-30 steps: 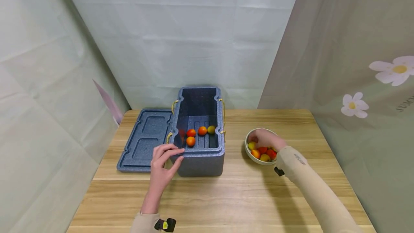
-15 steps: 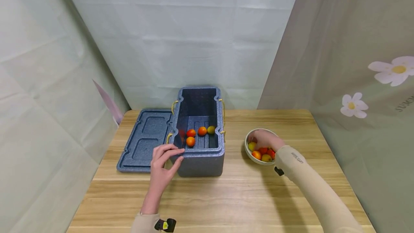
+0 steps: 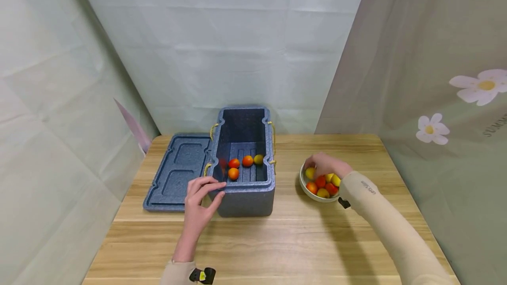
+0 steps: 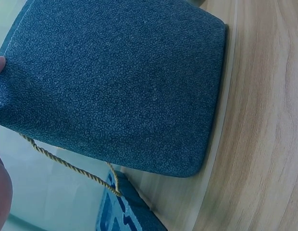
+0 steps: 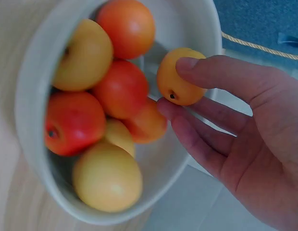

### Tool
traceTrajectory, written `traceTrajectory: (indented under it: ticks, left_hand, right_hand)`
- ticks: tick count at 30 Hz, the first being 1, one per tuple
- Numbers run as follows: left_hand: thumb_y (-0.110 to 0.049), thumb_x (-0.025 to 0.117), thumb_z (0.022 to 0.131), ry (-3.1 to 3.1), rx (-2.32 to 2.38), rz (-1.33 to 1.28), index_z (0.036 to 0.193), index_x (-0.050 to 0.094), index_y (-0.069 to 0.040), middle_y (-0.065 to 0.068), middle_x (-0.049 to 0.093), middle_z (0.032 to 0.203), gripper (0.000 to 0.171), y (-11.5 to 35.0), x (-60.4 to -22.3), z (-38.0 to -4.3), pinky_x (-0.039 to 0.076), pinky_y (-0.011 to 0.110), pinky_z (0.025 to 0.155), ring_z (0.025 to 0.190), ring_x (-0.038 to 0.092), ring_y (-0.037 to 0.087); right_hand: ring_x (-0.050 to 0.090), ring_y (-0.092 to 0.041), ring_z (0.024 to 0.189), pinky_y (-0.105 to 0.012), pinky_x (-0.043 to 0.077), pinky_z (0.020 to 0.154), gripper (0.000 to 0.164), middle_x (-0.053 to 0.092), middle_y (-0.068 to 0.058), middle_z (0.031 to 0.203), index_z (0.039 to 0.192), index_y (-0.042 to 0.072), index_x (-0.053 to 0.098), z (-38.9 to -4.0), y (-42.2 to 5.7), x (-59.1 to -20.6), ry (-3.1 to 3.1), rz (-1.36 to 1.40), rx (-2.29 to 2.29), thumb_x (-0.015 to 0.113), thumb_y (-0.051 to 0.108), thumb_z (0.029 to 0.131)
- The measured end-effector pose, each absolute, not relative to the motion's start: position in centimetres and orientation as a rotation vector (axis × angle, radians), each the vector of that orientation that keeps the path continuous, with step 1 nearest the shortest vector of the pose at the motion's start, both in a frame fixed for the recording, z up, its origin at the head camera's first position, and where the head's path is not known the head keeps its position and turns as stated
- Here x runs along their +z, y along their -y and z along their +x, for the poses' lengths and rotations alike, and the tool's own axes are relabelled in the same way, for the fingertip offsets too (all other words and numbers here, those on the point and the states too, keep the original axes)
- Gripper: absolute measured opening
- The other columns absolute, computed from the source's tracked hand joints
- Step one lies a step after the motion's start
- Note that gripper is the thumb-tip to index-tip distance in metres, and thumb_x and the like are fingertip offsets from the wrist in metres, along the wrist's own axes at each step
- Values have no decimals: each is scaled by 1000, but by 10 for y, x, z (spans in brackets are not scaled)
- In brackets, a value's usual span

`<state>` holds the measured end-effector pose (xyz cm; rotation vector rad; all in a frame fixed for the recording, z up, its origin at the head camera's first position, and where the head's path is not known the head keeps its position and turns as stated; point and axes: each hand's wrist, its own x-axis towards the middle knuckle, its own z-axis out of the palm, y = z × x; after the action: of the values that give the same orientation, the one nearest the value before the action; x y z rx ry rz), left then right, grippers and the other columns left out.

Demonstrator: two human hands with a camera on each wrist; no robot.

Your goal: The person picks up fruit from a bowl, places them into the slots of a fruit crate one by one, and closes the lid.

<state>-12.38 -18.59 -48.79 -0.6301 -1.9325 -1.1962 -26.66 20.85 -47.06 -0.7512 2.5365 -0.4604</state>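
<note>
In the head view, my left hand [image 3: 199, 201] grips the near left corner of a blue-grey foam box [image 3: 245, 201], fingers at its rim and thumb against the front wall. Inside that box lie several small fruits, among them an orange-red one [image 3: 233, 173] and a yellow-green one [image 3: 259, 159]. To the right, my right hand [image 3: 326, 164] is over a white bowl [image 3: 313, 196]. The right wrist view shows it pinching a small yellow apple [image 5: 180, 79] between thumb and fingers, near the bowl's inner wall. Red, orange and yellow apples [image 5: 74, 122] fill the rest of the bowl.
The box's lid [image 3: 176, 175] lies flat on the wooden table [image 3: 269, 250], left of the box. Yellow rope handles [image 3: 273, 144] hang along the box's sides. A pale curtain [image 3: 245, 56] stands behind the table, with others at both sides.
My right hand has risen slightly in the bowl, with the yellow apple in its grasp, and more fruit shows beneath it. The left hand stays at the box corner.
</note>
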Motion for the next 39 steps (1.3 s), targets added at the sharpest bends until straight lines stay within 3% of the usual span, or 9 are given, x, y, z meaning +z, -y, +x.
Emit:
traceTrajectory:
  ticks: [3, 8, 16, 26, 39]
  left_hand:
    - [14, 80, 61, 1940, -1204, -631, 96, 77, -4, 15, 66, 98, 40, 187, -488, -124, 33, 25, 96, 99, 50, 29]
    - [10, 81, 68, 1962, -1218, -630, 101, 78, -8, 12, 66, 101, 38, 188, -486, -123, 33, 24, 97, 102, 50, 25]
    - [2, 80, 74, 1984, -1217, -620, 103, 78, -12, 9, 66, 102, 32, 190, -487, -122, 33, 23, 96, 103, 49, 20]
    - [7, 81, 70, 1994, -1209, -610, 102, 78, -11, 9, 66, 102, 37, 189, -486, -121, 33, 23, 96, 103, 50, 21]
    - [9, 82, 65, 1951, -1207, -627, 99, 78, -8, 12, 66, 100, 38, 189, -490, -124, 32, 24, 98, 102, 51, 24]
  right_hand:
    - [62, -25, 106, -46, 50, 96, 40, 71, -6, 116, 110, 13, 73, -267, -209, -462, -2528, -662, -466, 66, -5, 75]
    - [57, -26, 114, -47, 49, 92, 46, 65, -6, 127, 115, 25, 72, -266, -210, -448, -2522, -472, -459, 64, -1, 78]
    - [61, -34, 114, -45, 54, 93, 41, 66, -16, 123, 121, 13, 70, -282, -207, -420, -2533, -669, -381, 71, 2, 81]
    - [62, -31, 114, -44, 53, 95, 38, 69, -12, 121, 122, 18, 71, -302, -196, -385, -2623, -693, -337, 73, 8, 85]
    - [62, -30, 110, -42, 53, 94, 39, 69, -13, 122, 125, 14, 69, -328, -154, -324, -2666, -761, -364, 72, 7, 87]
